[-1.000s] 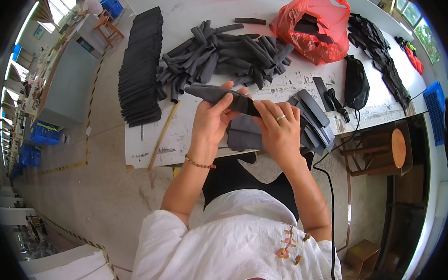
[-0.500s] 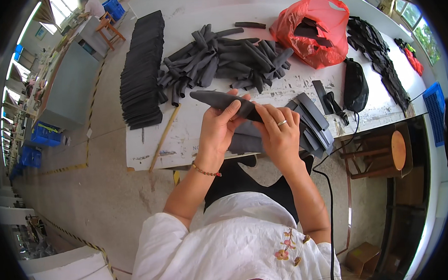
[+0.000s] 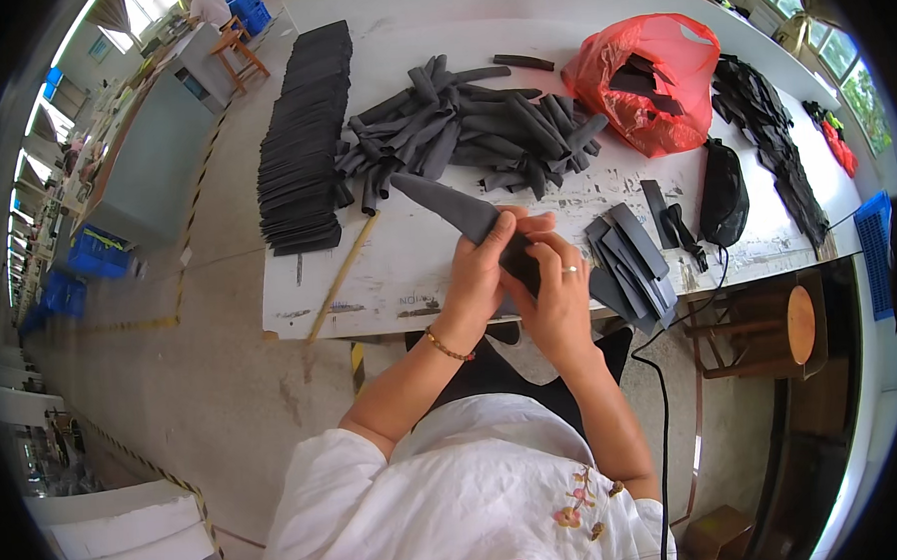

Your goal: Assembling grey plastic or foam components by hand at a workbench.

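Note:
A dark grey fabric strip [image 3: 443, 202] is held above the table's front edge, its free end pointing up and to the left. My left hand [image 3: 480, 271] pinches its middle, thumb on top. Close beside it, my right hand [image 3: 554, 293] has its bent fingers round the strip's near end, partly hiding it. Several flat grey strips [image 3: 630, 262] lie fanned and overlapping just right of my right hand. Beyond my hands is a loose heap of curled dark grey pieces [image 3: 462, 124].
A long row of stacked dark pieces [image 3: 305, 146] lines the white table's [image 3: 408, 272] left side, near a wooden stick [image 3: 343, 275]. To the right are a red plastic bag [image 3: 651, 96], a black pouch [image 3: 722, 203] and a black cable [image 3: 662, 391]. A wooden stool [image 3: 799, 325] stands at right.
My hands are closer together, the left having moved right and down toward the right. The strip now slopes more steeply. The whole view has shifted slightly.

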Available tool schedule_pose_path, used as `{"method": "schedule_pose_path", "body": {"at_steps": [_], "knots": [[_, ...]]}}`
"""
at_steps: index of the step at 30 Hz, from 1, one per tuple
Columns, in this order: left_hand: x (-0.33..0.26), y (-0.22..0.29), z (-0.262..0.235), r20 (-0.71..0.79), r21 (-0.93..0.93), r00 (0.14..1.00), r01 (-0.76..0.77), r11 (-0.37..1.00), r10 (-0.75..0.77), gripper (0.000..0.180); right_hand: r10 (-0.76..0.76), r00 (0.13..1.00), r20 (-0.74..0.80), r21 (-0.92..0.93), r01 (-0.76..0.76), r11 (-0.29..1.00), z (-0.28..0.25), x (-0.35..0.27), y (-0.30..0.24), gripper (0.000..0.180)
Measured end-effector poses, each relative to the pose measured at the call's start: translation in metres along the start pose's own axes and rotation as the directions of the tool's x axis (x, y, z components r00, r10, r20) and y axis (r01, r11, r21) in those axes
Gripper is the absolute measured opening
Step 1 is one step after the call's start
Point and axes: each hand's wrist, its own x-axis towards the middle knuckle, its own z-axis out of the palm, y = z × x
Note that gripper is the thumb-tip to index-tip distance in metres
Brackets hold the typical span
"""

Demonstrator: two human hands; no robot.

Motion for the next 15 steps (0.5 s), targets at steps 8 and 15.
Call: {"method": "schedule_pose_path", "body": {"at_steps": [8, 15], "knots": [[-0.007, -0.012, -0.001, -0.011, -0.056, 0.999, 0.043, 0.998, -0.044, 0.022, -0.092, 0.992, 0.092, 0.082, 0.084, 0.993, -0.007, 0.000, 0.008, 0.034], [-0.011, -0.025, 0.001, 0.001, -0.157, 0.995, 0.094, 0.983, -0.095, 0.021, -0.099, 0.990, 0.099, 0.072, 0.092, 0.993, -0.013, -0.002, 0.015, 0.021]]}}
